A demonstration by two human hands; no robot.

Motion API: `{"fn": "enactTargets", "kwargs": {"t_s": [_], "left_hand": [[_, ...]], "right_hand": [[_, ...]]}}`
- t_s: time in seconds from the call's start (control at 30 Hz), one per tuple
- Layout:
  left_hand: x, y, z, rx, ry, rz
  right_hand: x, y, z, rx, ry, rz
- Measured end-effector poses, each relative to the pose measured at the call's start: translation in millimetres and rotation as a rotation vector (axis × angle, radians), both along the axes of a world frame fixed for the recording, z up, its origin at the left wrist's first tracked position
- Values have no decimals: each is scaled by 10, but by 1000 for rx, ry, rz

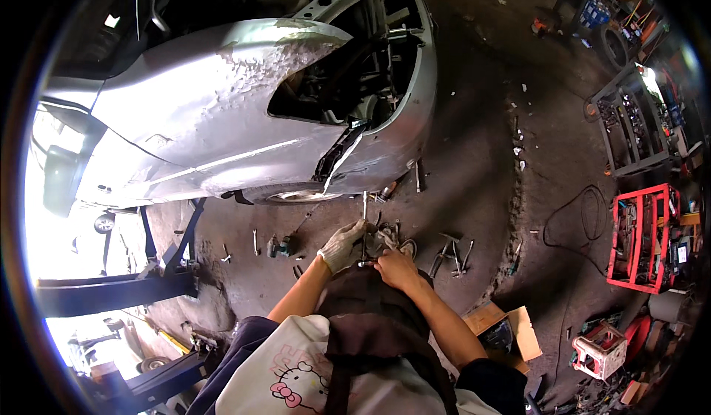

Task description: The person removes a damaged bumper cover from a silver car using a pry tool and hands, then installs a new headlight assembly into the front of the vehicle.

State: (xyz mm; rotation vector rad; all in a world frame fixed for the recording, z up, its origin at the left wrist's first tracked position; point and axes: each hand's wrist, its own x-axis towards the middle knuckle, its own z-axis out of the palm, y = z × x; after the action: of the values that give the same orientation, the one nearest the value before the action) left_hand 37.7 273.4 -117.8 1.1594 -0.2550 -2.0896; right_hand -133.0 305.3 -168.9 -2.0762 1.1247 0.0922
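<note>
My left hand [343, 245], in a whitish work glove, has its fingers closed round a slim, shiny metal tool [364, 206] that looks like a socket wrench handle. Close beside it, my bare right hand [398, 267] is closed at the metal piece [366, 262] between my hands. Whether that piece joins the tool in my left hand I cannot tell. Just beyond my fingers sits a jumble of greyish parts [386, 234], partly hidden. In front of me stands a silver car [200, 111] with scraped paint and an open headlight cavity [326, 85].
Wrenches [454, 256] lie on the floor to the right, and a teal power tool [279, 246] to the left. An open cardboard box [524, 335] is by my right arm. Farther right stand a red rack [617, 244] and a grey tool cart [613, 130]. Blue lift arms [111, 296] reach in from the left.
</note>
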Motion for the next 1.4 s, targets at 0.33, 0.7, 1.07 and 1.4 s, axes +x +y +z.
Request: {"fn": "enactTargets", "kwargs": {"t_s": [0.33, 0.7, 1.07, 1.4], "left_hand": [[363, 749, -869, -644, -816, -458], [285, 1810, -2389, 426, -664, 292], [663, 2337, -3191, 519, -769, 463], [847, 2089, -3203, 353, -914, 356]], "right_hand": [[304, 106, -76, -172, 138, 241], [-506, 876, -456, -165, -9, -144], [-2498, 2116, -581, 354, 554, -395], [-1980, 1679, -431, 394, 334, -589]]}}
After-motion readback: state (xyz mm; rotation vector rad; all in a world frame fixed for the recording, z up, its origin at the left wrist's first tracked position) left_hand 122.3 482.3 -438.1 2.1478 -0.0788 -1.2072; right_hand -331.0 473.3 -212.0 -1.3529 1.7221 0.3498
